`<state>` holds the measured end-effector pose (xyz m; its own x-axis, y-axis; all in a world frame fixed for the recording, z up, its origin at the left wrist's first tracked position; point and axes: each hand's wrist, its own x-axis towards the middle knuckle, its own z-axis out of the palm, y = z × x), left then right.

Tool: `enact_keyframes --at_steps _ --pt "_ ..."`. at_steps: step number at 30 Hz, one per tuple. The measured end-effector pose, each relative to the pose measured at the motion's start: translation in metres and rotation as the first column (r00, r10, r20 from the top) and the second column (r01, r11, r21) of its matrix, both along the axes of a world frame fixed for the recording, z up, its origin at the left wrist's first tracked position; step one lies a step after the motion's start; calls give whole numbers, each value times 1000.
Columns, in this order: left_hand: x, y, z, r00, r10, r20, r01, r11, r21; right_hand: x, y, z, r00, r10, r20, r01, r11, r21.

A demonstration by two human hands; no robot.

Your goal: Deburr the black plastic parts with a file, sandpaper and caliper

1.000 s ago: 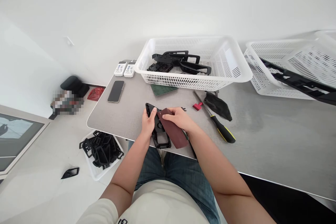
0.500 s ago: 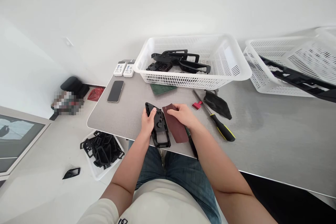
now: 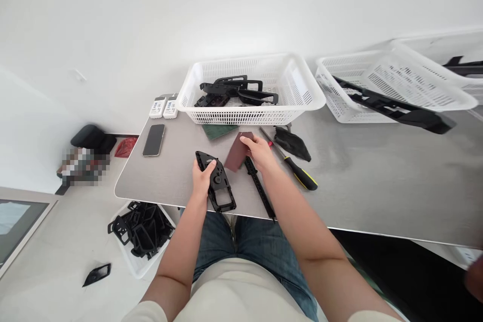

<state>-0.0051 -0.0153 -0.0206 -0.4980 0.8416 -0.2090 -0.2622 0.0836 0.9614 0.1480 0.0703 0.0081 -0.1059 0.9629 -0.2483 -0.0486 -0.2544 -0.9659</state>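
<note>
Bright, even light; wide-angle edges bend

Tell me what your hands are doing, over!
Left hand gripping black plastic frame. Right hand on maroon sandpaper. Black plastic strip beside right hand.

Beside your work
A white plastic mesh basket (image 3: 249,117) holds black moulded parts (image 3: 234,91); a yellow-and-black screwdriver (image 3: 301,173) and black smartphone (image 3: 153,140) lie on your grey tabletop (image 3: 169,181).
</note>
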Motion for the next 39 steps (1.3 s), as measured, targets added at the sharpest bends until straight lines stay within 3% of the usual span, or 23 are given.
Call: enact_keyframes --at_steps 4,7,12,16,20,26,31,33,35,39 --pt "-2 0 3 999 10 32 -10 1000 8 4 6 -5 974 21 224 -32 998 46" --pt "-3 0 7 994 28 106 -28 1000 0 14 8 -5 895 -30 445 -28 992 123" --pt "-5 3 12 982 65 180 -63 998 -18 42 4 3 783 -132 608 -26 969 245" --pt "-1 18 23 975 -17 222 34 997 -75 60 2 8 657 -215 723 -32 950 312" --pt "9 45 39 934 -187 304 201 980 -13 74 9 7 475 -236 848 41 968 247" --pt "29 74 41 863 -337 375 340 938 60 83 19 3 552 -291 781 179 956 230" --pt "32 78 26 740 -465 485 480 871 103 82 20 12 722 -399 564 252 912 323" --pt "30 78 21 712 -493 499 494 858 142 73 17 13 832 -340 438 220 927 302" --pt "28 77 16 687 -516 512 505 845 176 59 11 11 933 -196 303 127 964 233" --pt "28 77 9 690 -526 497 503 843 193 28 -3 6 997 55 45 -60 992 114"
